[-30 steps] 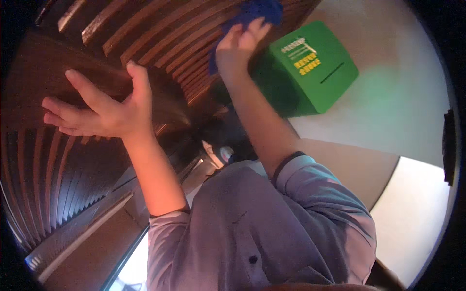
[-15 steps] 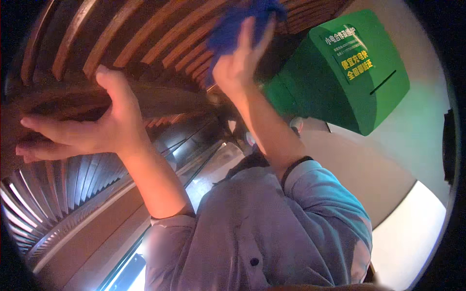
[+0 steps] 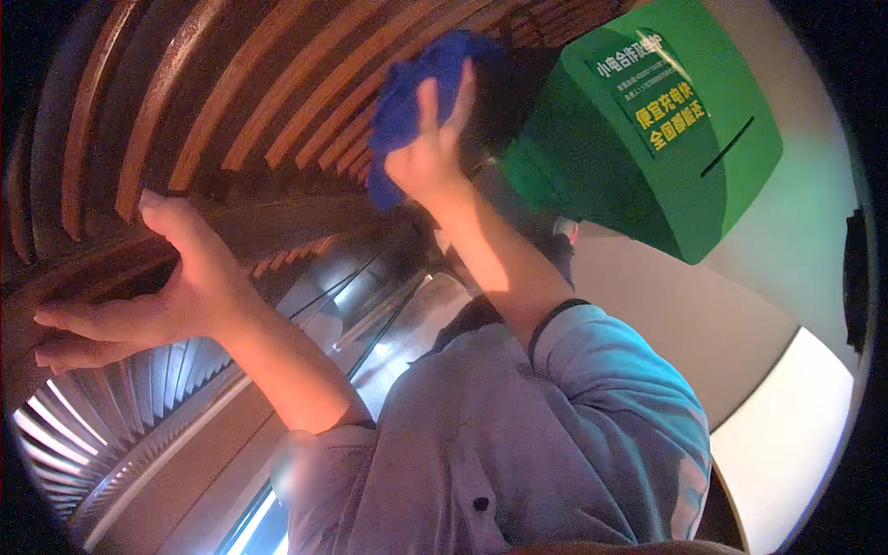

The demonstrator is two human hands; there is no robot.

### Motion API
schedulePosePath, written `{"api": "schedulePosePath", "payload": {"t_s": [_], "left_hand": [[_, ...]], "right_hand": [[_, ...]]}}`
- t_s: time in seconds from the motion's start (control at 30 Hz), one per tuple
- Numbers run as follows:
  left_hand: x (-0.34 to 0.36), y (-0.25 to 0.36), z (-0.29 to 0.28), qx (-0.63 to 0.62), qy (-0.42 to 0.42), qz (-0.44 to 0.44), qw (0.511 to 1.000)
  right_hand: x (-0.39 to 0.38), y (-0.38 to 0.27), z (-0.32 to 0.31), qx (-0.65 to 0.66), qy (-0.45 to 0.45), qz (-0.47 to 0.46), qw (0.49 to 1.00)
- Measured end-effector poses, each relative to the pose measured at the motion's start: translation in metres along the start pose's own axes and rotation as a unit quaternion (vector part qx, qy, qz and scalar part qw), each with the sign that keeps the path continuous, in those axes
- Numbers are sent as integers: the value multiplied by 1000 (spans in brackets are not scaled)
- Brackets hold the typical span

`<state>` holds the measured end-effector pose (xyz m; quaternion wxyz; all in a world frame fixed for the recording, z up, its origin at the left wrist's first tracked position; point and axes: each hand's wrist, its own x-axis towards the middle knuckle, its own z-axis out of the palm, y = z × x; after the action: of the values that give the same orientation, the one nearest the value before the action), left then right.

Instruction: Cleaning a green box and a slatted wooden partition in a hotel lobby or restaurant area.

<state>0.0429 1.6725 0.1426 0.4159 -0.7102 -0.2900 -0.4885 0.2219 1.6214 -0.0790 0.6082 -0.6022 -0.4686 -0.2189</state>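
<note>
A bunched blue cloth (image 3: 444,65) lies against the brown wooden slats (image 3: 259,102), held by my right hand (image 3: 430,162). Two of its fingers stretch out over the cloth; the others are partly hidden. To the left, my left hand (image 3: 157,287) is spread at the dark wooden rail (image 3: 120,264) below the slats. Its thumb points up toward the slat ends and its fingers reach left. Nothing loose shows in this hand; whether its palm touches the rail, I cannot tell.
A green box-like stand (image 3: 712,139) with a slot and a printed label rises close to the right of my right hand. More slats (image 3: 166,379), lit from behind, curve at the lower left. A pale wall (image 3: 814,240) stands at the right.
My right hand and the blue cloth have come left and nearer along the slats. My left hand sits slightly lower and further left, still spread. The whole view has shifted a little.
</note>
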Motion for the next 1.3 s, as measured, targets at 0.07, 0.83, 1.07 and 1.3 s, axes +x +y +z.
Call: {"api": "schedulePosePath", "payload": {"t_s": [0.07, 0.83, 1.07, 1.3], "left_hand": [[-3, 1, 1, 19, -3, 7, 1000], [4, 33, 24, 30, 16, 18, 999], [-1, 39, 23, 25, 5, 2, 1000], [1, 37, 24, 38, -6, 6, 999]], "right_hand": [[-3, -3, -7, -14, -11, -1, 1000], [51, 39, -14, -33, 128, 177, 975], [101, 57, -46, -143, 83, 385, 908], [109, 93, -37, -73, 189, 363, 909]]}}
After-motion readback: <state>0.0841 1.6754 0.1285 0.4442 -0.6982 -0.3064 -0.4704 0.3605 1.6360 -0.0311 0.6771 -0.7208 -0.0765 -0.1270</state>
